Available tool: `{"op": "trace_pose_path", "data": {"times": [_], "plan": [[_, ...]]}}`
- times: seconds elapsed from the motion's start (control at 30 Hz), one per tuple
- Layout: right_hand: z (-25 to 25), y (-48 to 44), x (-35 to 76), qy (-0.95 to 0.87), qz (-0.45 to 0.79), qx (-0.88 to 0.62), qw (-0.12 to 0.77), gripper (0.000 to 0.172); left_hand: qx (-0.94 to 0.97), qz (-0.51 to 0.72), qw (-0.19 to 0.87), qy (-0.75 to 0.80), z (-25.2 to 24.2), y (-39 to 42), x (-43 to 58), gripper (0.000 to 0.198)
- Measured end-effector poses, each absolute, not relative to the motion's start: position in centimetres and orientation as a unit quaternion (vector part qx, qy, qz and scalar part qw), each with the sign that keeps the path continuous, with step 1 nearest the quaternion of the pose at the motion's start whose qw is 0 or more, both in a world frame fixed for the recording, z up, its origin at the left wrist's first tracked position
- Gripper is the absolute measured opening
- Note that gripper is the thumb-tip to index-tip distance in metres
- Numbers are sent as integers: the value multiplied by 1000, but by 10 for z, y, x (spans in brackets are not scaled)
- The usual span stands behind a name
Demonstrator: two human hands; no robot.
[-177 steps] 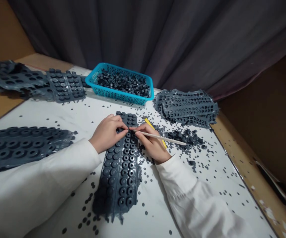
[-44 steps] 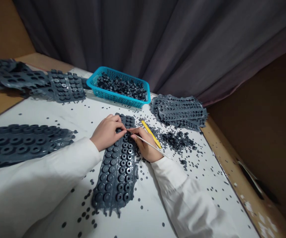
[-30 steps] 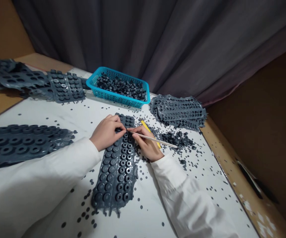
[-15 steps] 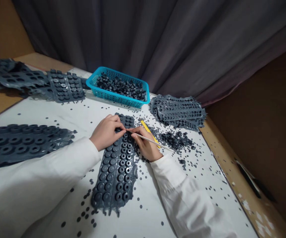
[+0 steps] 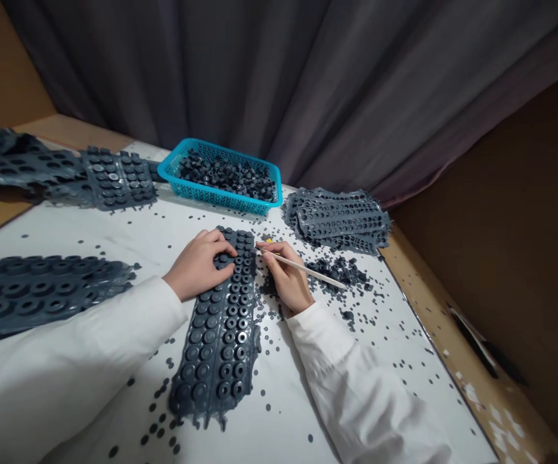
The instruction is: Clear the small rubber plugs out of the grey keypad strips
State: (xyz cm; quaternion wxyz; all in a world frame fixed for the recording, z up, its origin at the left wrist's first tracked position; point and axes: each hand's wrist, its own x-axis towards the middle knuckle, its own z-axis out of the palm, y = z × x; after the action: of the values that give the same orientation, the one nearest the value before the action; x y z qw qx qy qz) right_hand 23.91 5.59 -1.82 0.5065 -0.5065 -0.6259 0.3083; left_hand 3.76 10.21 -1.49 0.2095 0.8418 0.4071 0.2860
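Note:
My left hand lies on a long dark grey rubber keypad sheet, its fingers over the rows of round buttons, holding nothing else. My right hand pinches a thin pale wooden stick, whose tip sits just right of the sheet's upper end. Only a small end of a yellow strip shows past my right fingers; the rest is hidden. Both white sleeves run back from my wrists.
Small dark discs litter the white table. Beyond stand a blue plastic basket of rubber buttons, a stack of punched sheets and a loose heap of buttons. More sheets lie left. A dark curtain hangs behind.
My left hand has gone from pinching at the sheet to lying flatter on it. The stick's tip has drawn back from the buttons, less yellow strip shows, and the view has shifted slightly.

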Motion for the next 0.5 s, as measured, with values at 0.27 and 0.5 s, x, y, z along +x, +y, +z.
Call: {"op": "trace_pose_path", "data": {"times": [0.27, 0.5], "plan": [[-17, 59, 248, -732, 271, -462, 421, 18, 848, 269, 195, 413, -16, 103, 36, 20], [-18, 59, 250, -767, 240, -441, 399, 15, 841, 227, 148, 468, -13, 98, 39, 27]]}}
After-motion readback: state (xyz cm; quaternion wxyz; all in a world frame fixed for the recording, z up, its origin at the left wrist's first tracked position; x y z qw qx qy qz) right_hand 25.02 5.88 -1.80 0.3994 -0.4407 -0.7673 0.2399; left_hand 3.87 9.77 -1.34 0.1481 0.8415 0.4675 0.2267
